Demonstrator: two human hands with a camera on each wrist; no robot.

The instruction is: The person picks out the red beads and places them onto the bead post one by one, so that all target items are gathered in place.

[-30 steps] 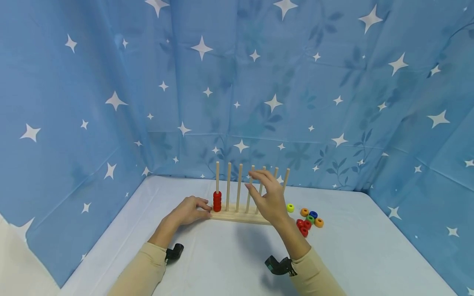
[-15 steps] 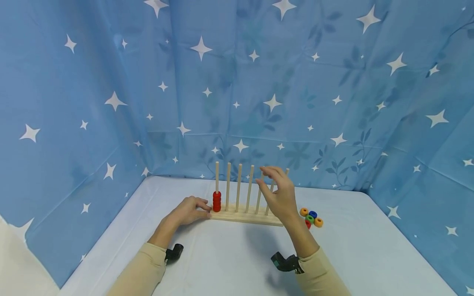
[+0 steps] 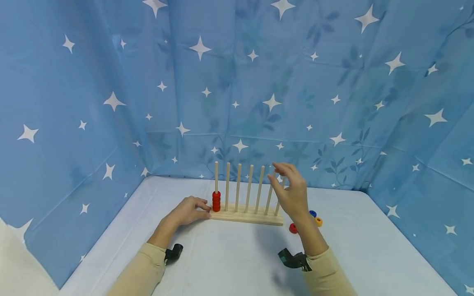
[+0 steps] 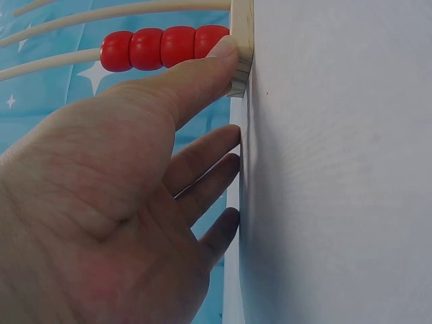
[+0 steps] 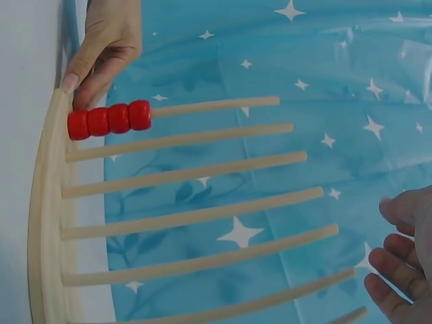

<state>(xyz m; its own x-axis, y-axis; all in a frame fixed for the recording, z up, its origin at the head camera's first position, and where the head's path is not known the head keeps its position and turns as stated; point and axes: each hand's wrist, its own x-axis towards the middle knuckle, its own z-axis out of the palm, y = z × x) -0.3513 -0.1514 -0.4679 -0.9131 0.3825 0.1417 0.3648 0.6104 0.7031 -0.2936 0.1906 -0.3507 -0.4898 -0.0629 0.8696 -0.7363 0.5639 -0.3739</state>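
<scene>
A wooden bead stand (image 3: 244, 218) with several upright pegs stands on the table. Several red beads (image 3: 216, 201) are stacked on its leftmost peg, also seen in the left wrist view as red beads (image 4: 147, 48). My left hand (image 3: 188, 210) holds the left end of the base, with the thumb (image 4: 226, 57) on its edge and the other fingers spread lower down. My right hand (image 3: 292, 191) hovers by the tops of the rightmost pegs. Thumb and fingers (image 5: 398, 273) there are apart with nothing between them.
Right of the stand lie a red bead (image 3: 293, 228), a blue bead (image 3: 312, 213) and an orange bead (image 3: 319, 222), partly behind the right forearm. A starry blue curtain (image 3: 237, 82) surrounds the white table (image 3: 222, 263).
My right hand has moved rightward along the peg tops, uncovering pegs and hiding some loose beads behind it. My left hand and the stacked red beads stay put.
</scene>
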